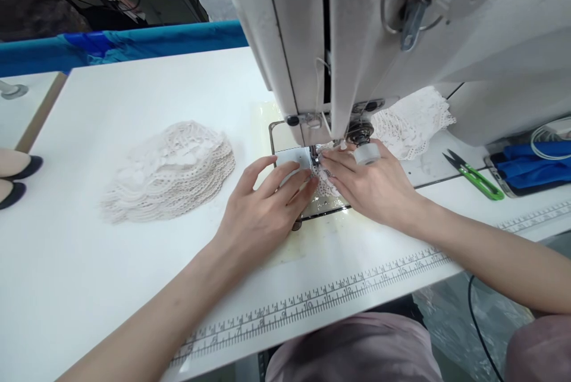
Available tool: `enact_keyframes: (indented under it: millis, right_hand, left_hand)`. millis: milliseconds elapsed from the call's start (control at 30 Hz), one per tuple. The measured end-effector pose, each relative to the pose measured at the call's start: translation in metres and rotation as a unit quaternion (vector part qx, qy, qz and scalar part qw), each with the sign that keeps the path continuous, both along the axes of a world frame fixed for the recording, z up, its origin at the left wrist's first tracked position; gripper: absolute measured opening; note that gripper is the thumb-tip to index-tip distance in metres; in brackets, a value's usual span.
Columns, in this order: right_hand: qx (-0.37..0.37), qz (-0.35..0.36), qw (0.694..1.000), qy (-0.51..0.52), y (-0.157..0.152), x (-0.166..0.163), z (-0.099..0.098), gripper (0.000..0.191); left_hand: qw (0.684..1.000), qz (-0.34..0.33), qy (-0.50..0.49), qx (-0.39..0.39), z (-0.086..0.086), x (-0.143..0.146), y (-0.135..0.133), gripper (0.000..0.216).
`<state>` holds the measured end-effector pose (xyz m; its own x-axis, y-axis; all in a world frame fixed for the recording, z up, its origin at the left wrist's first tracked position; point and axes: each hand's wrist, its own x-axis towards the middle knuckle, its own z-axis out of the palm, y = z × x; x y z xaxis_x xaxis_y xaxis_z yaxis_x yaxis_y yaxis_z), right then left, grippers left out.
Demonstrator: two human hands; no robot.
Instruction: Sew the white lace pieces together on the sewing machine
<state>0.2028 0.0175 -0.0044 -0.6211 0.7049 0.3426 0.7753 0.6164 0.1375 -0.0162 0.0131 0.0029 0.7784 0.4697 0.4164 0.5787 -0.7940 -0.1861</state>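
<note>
A small piece of white eyelet lace (328,184) lies under the presser foot (314,156) of a white sewing machine (303,31). My left hand (270,200) rests at the left of the foot, its fingers spread and the fingertips at the lace edge. From the right, my right hand (375,182) lies flat with its fingertips on the lace beside the foot. Part of the lace is hidden under my fingers. A stack of white lace pieces (173,171) sits on the table to the left. More white lace (414,123) lies behind my right hand.
Green-handled thread snips (475,177) lie to the right, beside a phone (513,182) partly covered by blue cloth (537,162). A printed ruler strip (321,301) runs along the table's front edge. Blue fabric (169,40) borders the back edge.
</note>
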Motion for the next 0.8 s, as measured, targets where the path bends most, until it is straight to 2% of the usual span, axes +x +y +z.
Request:
enact_keyframes:
  millis: [167,400,600,800]
  right_hand:
    - [0.003,0.009,1.000,-0.002,0.0015,-0.0010,-0.0006,0.027]
    - [0.021,0.012,1.000,0.015,0.0019,0.0003,-0.0028,0.024]
    - [0.075,0.083,0.992,0.055,0.0002,0.0014,-0.0034,0.029]
    - [0.072,0.117,0.987,0.086,-0.0025,0.0040,-0.0022,0.030]
  left_hand:
    - [0.999,0.001,0.021,0.043,0.0012,0.0023,-0.0003,0.029]
    - [0.999,0.000,0.019,0.031,0.0019,0.0026,0.0002,0.034]
    - [0.999,0.004,0.009,0.051,-0.0004,0.0042,-0.0001,0.030]
    - [0.999,-0.019,-0.002,0.049,0.0033,0.0054,-0.0043,0.029]
